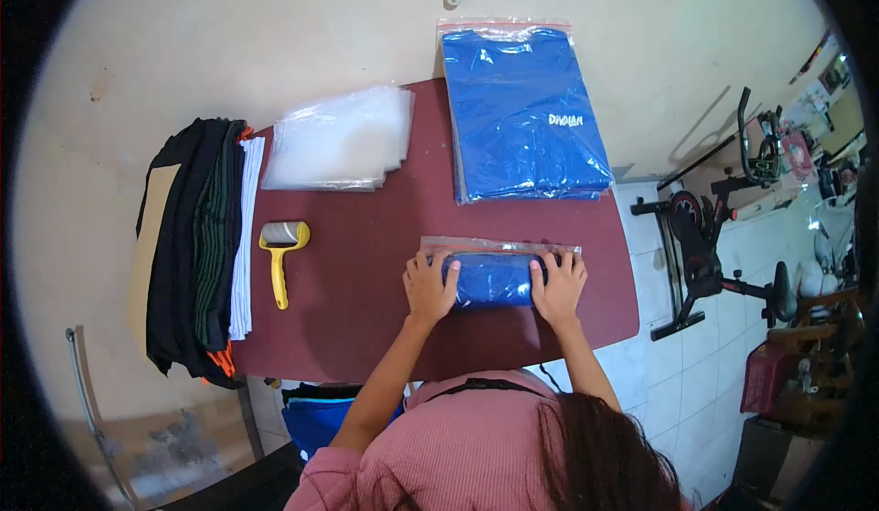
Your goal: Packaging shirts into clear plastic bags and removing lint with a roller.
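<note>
A blue garment in a clear plastic bag (pixel 493 281), folded or rolled into a short bundle, lies near the front edge of the dark red table (pixel 357 236). My left hand (pixel 429 284) grips its left end, thumb on top. At the right end my right hand (pixel 560 283) grips it the same way. The bag's flap with a red strip shows beyond my fingers. Farther back lies a stack of bagged blue garments (pixel 525 112), the top one bearing white writing. To its left is a pile of clear plastic bags (pixel 336 140).
A lint roller with a yellow handle (pixel 279 270) lies left of my hands. Stacked dark garments (pixel 196 236) and white ones (pixel 247 236) line the table's left end. A wall borders the back. An exercise bike (pixel 707 236) stands right, and blue garments (pixel 316 422) sit below the front edge.
</note>
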{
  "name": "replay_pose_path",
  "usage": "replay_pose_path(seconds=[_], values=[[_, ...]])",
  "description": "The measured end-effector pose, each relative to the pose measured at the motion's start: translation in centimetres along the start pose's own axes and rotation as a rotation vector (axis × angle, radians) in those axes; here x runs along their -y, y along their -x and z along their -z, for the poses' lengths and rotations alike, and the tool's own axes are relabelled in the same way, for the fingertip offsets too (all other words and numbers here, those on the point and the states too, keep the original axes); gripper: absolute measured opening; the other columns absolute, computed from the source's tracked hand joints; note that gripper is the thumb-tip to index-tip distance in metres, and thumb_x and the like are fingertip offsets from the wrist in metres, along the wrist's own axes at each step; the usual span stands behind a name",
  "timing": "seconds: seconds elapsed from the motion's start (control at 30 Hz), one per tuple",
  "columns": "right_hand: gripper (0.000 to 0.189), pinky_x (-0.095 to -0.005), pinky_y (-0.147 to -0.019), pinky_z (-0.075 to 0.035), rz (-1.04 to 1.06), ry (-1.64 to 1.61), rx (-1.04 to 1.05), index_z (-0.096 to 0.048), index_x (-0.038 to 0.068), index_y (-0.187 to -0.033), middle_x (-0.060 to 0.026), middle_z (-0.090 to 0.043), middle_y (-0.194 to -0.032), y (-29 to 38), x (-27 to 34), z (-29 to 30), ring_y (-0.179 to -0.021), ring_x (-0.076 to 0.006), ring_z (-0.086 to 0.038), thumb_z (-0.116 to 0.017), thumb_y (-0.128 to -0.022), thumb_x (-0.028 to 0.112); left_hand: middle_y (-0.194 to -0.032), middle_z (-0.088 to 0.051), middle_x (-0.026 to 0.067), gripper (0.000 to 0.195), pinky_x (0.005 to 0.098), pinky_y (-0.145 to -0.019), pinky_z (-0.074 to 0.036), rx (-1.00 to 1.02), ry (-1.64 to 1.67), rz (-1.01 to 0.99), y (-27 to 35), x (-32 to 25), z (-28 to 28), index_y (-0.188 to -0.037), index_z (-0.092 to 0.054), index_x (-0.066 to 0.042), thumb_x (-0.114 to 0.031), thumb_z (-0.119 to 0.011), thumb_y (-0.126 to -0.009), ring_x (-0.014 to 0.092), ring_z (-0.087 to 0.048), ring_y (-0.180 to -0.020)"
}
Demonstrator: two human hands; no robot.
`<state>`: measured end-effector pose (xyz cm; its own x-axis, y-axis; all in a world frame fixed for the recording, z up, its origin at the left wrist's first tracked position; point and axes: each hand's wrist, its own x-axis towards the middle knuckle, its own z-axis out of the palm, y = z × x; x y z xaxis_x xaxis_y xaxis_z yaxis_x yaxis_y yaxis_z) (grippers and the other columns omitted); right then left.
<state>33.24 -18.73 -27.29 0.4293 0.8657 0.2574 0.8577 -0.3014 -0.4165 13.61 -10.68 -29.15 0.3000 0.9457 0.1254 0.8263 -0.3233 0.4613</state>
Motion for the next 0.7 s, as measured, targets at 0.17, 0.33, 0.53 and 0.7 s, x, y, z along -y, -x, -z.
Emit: replay_pose_path(seconds=[0.17,0.33,0.53,0.7], values=[[0.030,-0.0431,-0.077,-0.032,0.010,0.039,-0.041,-0.055,0.006,-0.091,-0.0133,-0.049,-0.091,-0.2,-1.5,-1.7,-0.089,-0.0314,-0.043,-0.049,-0.077,0.033,-0.098,-0.047,0.0139,0.024,0.0450,-0.073,-0.034,-0.044,-0.004,-0.033,-0.9,0.1,-0.9,-0.093,-0.054,-0.011,-0.031,-0.048,-0.080,0.033,-0.044,-0.089],[0.026,-0.0410,-0.066,-0.037,0.045,-0.004,-0.037,-0.053,0.006,-0.069,-0.0102,-0.053,-0.071,-2.0,-1.3,-2.0,-0.073,-0.0289,-0.048,-0.051,-0.074,0.031,-0.093,-0.050,0.0123,0.021,0.0446,-0.072,-0.035,0.008,-0.030,-0.039,-2.2,0.9,-1.8,-0.087,-0.054,-0.009,-0.027,-0.047,-0.077,0.032,-0.045,-0.087],[0.031,-0.0453,-0.063,-0.042,-0.056,-0.037,0.081,-0.057,0.004,-0.065,-0.0153,-0.058,-0.070,-3.7,-1.7,-2.3,-0.067,-0.0323,-0.053,-0.050,-0.072,0.033,-0.079,-0.055,0.0104,0.020,0.0431,-0.067,-0.035,0.012,-0.059,-0.068,-4.0,0.8,-2.3,-0.074,-0.057,-0.006,-0.023,-0.046,-0.072,0.030,-0.050,-0.078],[0.032,-0.0452,-0.066,-0.043,-0.103,0.005,0.074,-0.058,0.005,-0.067,-0.0155,-0.058,-0.071,-3.6,-1.1,-2.4,-0.068,-0.0336,-0.054,-0.049,-0.073,0.034,-0.071,-0.057,0.0102,0.023,0.0426,-0.063,-0.035,0.036,-0.090,-0.064,-4.2,1.3,-2.3,-0.068,-0.059,-0.005,-0.024,-0.045,-0.071,0.029,-0.053,-0.072]])
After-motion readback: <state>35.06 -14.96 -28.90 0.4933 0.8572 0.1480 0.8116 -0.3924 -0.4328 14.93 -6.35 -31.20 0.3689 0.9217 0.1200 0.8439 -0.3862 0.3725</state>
